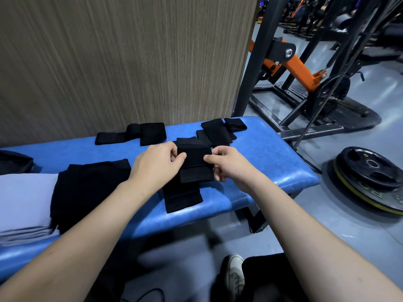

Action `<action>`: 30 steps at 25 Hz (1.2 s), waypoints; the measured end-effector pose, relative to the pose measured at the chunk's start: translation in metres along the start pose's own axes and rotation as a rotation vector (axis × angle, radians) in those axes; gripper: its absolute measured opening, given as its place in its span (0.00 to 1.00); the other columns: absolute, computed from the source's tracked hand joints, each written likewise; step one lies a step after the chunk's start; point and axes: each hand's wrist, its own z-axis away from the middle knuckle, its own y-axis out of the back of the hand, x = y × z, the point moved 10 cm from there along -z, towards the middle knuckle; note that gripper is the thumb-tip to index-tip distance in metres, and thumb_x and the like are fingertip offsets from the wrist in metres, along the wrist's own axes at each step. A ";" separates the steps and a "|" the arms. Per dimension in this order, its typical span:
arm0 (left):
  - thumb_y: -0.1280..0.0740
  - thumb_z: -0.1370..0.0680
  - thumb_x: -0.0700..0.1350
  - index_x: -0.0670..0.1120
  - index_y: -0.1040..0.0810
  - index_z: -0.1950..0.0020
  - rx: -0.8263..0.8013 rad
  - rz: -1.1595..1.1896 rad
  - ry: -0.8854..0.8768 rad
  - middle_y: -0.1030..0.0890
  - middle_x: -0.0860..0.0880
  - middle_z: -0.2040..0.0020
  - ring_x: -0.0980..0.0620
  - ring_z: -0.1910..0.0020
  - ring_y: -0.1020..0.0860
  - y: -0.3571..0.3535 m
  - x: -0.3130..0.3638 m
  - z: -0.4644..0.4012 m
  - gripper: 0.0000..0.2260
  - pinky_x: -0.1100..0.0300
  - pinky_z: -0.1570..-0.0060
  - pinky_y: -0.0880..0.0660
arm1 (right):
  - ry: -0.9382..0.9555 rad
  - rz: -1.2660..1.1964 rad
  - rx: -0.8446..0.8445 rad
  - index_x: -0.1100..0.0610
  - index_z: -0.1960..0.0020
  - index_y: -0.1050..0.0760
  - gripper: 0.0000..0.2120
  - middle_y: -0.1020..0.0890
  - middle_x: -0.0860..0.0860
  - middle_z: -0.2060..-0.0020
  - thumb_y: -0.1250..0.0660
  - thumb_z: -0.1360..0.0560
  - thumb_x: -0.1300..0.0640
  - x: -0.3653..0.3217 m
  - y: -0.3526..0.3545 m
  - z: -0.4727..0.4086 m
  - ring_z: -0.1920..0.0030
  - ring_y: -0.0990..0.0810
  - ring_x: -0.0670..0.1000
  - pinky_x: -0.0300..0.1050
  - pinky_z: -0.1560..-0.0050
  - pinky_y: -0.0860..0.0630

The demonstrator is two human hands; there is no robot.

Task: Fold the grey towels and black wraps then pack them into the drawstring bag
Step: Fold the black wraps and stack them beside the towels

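Hands meet over a black wrap (194, 165) held just above a blue padded bench (272, 149): the left hand (156, 163) pinches its left edge, the right hand (229, 165) pinches its right edge, the free end trailing toward the bench's near edge. More black wraps (218, 129) lie behind it, and another wrap (135, 134) sits by the wood-grain wall (120, 62). Folded grey towels (24, 203) and a black cloth (87, 190) rest at left. Weight plates (370, 177) lie on the floor.

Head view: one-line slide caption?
Both hands pinch a black wrap, folding it over the blue bench.
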 end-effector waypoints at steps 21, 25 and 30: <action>0.41 0.21 0.61 0.51 0.22 0.53 -0.027 -0.455 -0.112 0.22 0.54 0.53 0.50 0.46 0.25 -0.013 -0.030 0.022 0.16 0.52 0.28 0.45 | 0.096 1.013 -0.003 0.51 0.44 0.28 0.19 0.18 0.50 0.50 0.37 0.23 0.37 -0.004 -0.037 -0.001 0.48 0.21 0.55 0.48 0.52 0.27; 0.34 0.24 0.58 0.51 0.25 0.45 0.112 -0.418 -0.215 0.24 0.52 0.52 0.47 0.50 0.25 -0.001 -0.017 0.025 0.14 0.52 0.31 0.41 | 0.318 1.069 0.019 0.49 0.38 0.31 0.19 0.25 0.46 0.49 0.34 0.23 0.41 -0.022 -0.040 0.004 0.48 0.23 0.53 0.48 0.54 0.28; 0.34 0.24 0.57 0.57 0.21 0.42 0.033 -0.398 -0.316 0.25 0.55 0.49 0.50 0.45 0.26 -0.007 -0.007 0.028 0.12 0.53 0.31 0.47 | 0.599 1.082 -0.103 0.49 0.39 0.26 0.17 0.27 0.48 0.44 0.30 0.26 0.48 -0.031 -0.065 0.012 0.47 0.27 0.53 0.52 0.46 0.25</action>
